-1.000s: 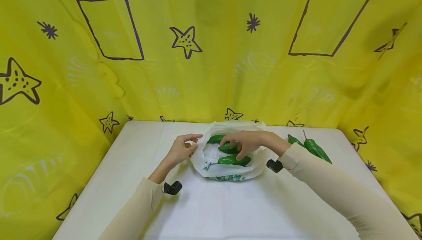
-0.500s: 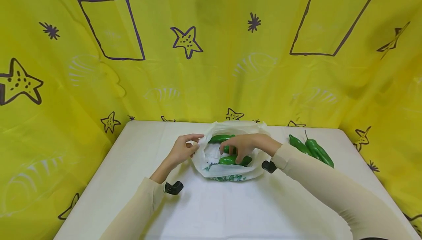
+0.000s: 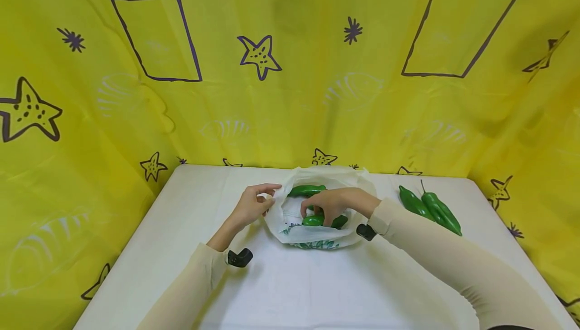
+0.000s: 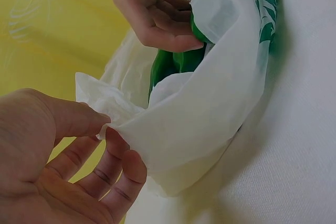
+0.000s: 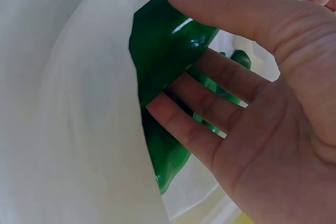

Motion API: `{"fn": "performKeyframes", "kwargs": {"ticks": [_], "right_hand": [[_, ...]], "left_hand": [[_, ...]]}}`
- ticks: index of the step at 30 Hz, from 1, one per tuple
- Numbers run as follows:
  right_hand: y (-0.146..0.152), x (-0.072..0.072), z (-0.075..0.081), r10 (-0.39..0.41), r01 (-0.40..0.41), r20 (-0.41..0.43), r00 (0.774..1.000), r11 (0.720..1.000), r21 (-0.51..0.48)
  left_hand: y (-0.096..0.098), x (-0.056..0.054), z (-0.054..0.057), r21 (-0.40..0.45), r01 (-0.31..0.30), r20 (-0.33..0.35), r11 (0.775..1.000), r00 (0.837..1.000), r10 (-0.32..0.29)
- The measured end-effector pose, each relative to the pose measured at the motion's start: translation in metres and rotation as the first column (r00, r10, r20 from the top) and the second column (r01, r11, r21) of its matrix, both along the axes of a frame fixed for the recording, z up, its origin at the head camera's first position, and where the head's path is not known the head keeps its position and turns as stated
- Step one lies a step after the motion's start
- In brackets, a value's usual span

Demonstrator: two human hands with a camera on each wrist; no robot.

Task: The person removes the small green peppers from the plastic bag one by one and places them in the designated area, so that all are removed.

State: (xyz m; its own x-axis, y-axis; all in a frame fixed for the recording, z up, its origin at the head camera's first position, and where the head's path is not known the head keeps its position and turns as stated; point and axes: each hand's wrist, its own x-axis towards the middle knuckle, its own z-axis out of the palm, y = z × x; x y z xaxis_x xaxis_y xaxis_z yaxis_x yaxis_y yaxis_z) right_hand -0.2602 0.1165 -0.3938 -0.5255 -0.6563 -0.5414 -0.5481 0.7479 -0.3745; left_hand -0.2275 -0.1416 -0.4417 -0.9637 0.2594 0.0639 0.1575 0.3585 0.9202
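Observation:
A white plastic bag [image 3: 270,225] with green leaf print stands open-mouthed on the table, with several green peppers inside. My left hand [image 3: 250,205] pinches the left rim of the bag between thumb and forefinger; the left wrist view shows this grip on the thin plastic [image 4: 189,124]. Inside the bag mouth, my right hand [image 3: 334,203] holds the nearest green pepper [image 3: 312,220]. In the right wrist view the thumb lies on one side of that pepper [image 5: 168,35] and the fingers reach round the other. Another pepper [image 3: 305,190] lies at the bag's back; one more is mostly hidden behind the right hand.
To the right of the bag, two or more green peppers [image 3: 441,213] lie on the white-covered table [image 3: 290,289]. A yellow patterned curtain [image 3: 290,98] surrounds the table at the back and sides. A dark wrist camera [image 3: 366,232] sits by the right cuff, near the bag.
My right hand has moved lower into the bag and closed its fingers round the nearest pepper, tilting it slightly. The left hand keeps its pinch on the rim. The head view has shifted slightly.

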Motion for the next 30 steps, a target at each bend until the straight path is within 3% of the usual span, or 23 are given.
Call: {"fn": "performKeyframes", "kwargs": {"ticks": [12,30], "right_hand": [[-0.003,0.0009,-0.003,0.041,-0.041,-0.044,0.998,0.999,-0.009],[-0.002,0.0009,-0.0008,0.055,-0.057,-0.053,0.997,0.998,-0.033]], "left_hand": [[0.0029,0.0009,-0.0005,-0.003,-0.006,-0.018,1.0,1.0,0.006],[-0.0015,-0.0006,-0.0002,0.0,0.012,0.007,1.0,1.0,-0.012]]}}
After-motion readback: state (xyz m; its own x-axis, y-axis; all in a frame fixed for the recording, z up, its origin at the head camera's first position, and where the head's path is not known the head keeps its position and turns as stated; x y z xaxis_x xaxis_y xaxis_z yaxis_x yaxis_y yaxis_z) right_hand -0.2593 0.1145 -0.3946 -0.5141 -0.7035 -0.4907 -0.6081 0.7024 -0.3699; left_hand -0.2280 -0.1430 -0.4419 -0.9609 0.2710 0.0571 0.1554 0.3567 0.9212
